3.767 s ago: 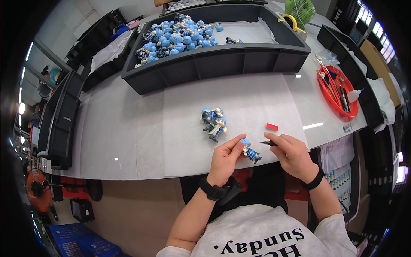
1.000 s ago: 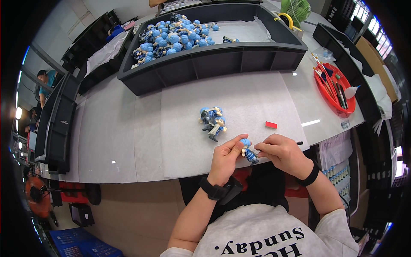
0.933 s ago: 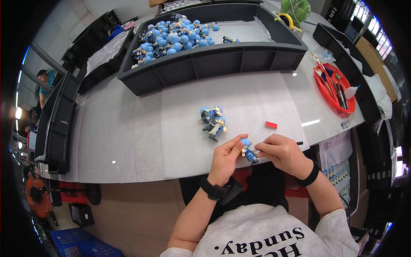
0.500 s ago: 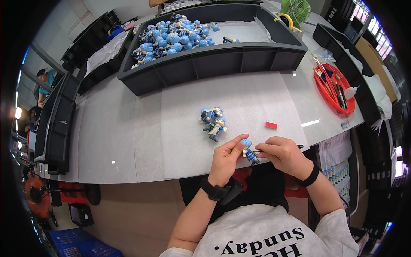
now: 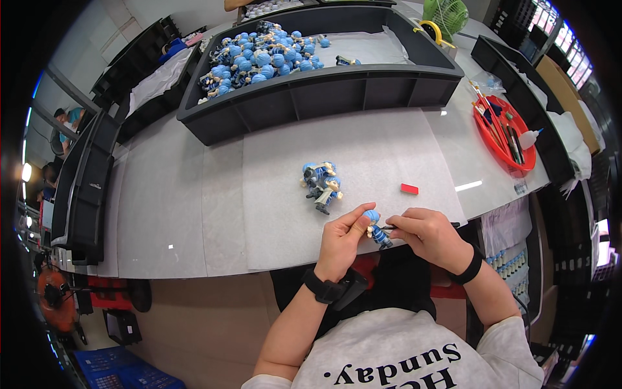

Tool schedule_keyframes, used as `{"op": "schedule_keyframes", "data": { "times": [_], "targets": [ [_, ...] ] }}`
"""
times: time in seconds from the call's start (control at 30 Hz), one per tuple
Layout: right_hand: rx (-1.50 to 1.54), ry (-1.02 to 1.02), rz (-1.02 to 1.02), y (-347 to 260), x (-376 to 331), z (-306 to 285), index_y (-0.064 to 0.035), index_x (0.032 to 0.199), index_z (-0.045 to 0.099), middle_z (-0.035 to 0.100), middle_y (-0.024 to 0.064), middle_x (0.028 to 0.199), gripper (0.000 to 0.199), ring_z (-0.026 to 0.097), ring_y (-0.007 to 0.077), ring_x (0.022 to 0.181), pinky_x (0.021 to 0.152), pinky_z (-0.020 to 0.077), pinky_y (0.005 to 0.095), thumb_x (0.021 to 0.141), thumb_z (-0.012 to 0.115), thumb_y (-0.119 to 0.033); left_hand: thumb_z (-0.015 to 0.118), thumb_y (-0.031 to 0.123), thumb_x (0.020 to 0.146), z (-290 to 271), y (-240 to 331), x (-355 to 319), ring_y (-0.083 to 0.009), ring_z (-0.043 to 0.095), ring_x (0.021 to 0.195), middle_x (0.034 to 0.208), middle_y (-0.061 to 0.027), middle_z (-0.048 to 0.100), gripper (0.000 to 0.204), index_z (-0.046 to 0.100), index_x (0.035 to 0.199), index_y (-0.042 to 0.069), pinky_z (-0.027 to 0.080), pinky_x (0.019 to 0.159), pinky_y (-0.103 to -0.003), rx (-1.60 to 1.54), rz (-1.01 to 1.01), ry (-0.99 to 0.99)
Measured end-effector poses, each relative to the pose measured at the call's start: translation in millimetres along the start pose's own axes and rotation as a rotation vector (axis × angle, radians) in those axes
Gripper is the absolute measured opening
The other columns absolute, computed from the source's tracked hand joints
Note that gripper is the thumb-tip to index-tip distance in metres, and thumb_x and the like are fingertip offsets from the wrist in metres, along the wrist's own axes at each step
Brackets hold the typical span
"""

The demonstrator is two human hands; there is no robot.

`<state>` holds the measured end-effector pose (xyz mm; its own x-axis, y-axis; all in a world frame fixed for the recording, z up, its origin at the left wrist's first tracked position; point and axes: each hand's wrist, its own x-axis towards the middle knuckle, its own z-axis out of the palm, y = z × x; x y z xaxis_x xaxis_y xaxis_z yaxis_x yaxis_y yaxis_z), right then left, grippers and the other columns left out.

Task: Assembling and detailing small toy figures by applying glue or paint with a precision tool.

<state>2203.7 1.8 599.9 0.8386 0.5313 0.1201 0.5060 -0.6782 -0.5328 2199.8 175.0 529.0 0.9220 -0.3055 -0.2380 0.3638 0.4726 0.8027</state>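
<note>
Between the thumb and fingers of my left hand (image 5: 341, 241) is a small blue-haired figurine (image 5: 380, 237), held upright near the table's front edge. My right hand (image 5: 427, 233) pinches a thin dark pen-like tool (image 5: 455, 225). Its tip end meets the figurine's side, though fingers partly hide the contact. A small cluster of similar figurines (image 5: 322, 185) lies on the white sheet (image 5: 278, 227), beyond my left hand. A red rectangular block (image 5: 409, 188) rests on the sheet, beyond my right hand.
Across the back stands a large dark bin (image 5: 311, 97) heaped with blue-haired figurines (image 5: 259, 58). To the right, a red basket (image 5: 530, 162) holds brushes, pens and a small white bottle (image 5: 529, 137). A green fan (image 5: 447, 16) is behind. Dark crates (image 5: 81, 188) flank the left side.
Both hands keep nearly the same pose, with the figurine and tool still in them. Only a slight shift of the view shows; a distant person at the left has moved a little.
</note>
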Motion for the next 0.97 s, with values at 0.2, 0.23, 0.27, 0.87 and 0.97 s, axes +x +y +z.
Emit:
{"op": "schedule_keyframes", "data": {
  "times": [0.2,0.23,0.27,0.87,0.97],
  "targets": [
    [-0.008,0.023,0.021,-2.5,-2.0,2.8,-0.0025,0.090,0.060,0.055,0.0118,0.069,0.018,0.055,0.0277,0.060,0.055,0.0440,0.0336,0.072,0.063,-0.006,0.047,0.013,0.089,-1.6,1.1,0.6,-0.0120,0.057,0.085,0.100,-0.0091,0.059,0.030,0.050,0.115,-0.002,0.048,0.078,-0.025,-0.021,-0.017,-0.019],
    [-0.021,0.033,0.019,-2.9,-2.6,3.7,-0.0026,0.090,0.060,0.054,0.0118,0.069,0.018,0.055,0.0278,0.061,0.055,0.0441,0.0338,0.072,0.063,-0.007,0.047,0.013,0.090,-1.8,0.7,0.9,-0.0122,0.057,0.085,0.100,-0.0090,0.059,0.030,0.050,0.115,-0.002,0.048,0.078,-0.025,-0.027,-0.014,-0.023],
    [-0.034,0.044,0.018,-3.3,-3.0,4.1,-0.0027,0.090,0.060,0.054,0.0118,0.069,0.018,0.055,0.0278,0.061,0.055,0.0442,0.0340,0.072,0.063,-0.007,0.047,0.013,0.090,-1.6,1.3,0.8,-0.0122,0.057,0.085,0.100,-0.0090,0.059,0.030,0.050,0.115,-0.002,0.048,0.078,-0.025,-0.027,-0.014,-0.024],
    [-0.093,0.073,-0.007,-7.6,-2.8,3.9,-0.0034,0.087,0.061,0.055,0.0114,0.071,0.017,0.056,0.0259,0.063,0.055,0.0449,0.0330,0.071,0.064,-0.006,0.048,0.014,0.089,-1.0,1.0,1.0,-0.0112,0.057,0.084,0.098,-0.0083,0.060,0.030,0.050,0.114,-0.002,0.048,0.076,-0.025,-0.048,-0.025,-0.007],
    [-0.075,0.054,-0.029,-4.6,-2.8,2.8,-0.0039,0.089,0.061,0.055,0.0117,0.071,0.018,0.056,0.0257,0.064,0.055,0.0450,0.0329,0.072,0.064,-0.006,0.048,0.014,0.089,-1.1,0.8,1.1,-0.0112,0.057,0.084,0.098,-0.0083,0.060,0.030,0.050,0.115,-0.002,0.048,0.077,-0.024,-0.036,-0.028,-0.003]
  ]
}}
